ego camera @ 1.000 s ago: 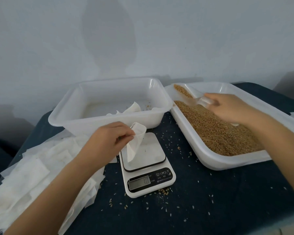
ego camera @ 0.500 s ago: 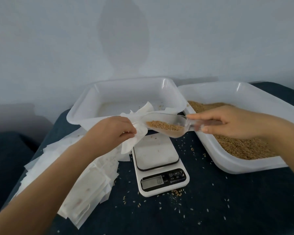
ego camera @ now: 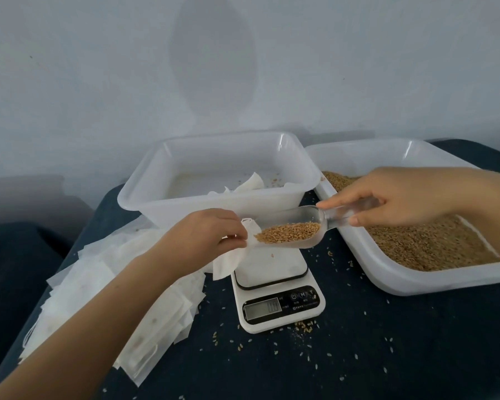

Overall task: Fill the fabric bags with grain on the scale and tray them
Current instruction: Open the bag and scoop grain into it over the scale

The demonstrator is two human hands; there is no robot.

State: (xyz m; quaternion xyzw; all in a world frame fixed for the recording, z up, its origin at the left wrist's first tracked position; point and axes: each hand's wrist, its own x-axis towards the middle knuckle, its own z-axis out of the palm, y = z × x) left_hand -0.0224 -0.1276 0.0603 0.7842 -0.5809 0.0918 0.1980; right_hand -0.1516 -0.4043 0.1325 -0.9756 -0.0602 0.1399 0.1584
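Left hand (ego camera: 202, 235) pinches a white fabric bag (ego camera: 230, 259) above the scale (ego camera: 274, 284); right hand (ego camera: 399, 197) grips a clear scoop (ego camera: 289, 230) of grain.

Scoop's lip meets the bag's mouth. Behind, a tray (ego camera: 214, 209) holds bags; a grain tray (ego camera: 416, 287) sits right; empty bags (ego camera: 104, 290) lie left on the table (ego camera: 387, 356).

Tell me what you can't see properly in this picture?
Head view only:
- Scale display digits: too small and blurred.
- Fabric bag mouth: hidden behind left hand.
- Scoop handle: covered by right hand.
- Bags in back tray: half-hidden by its wall.
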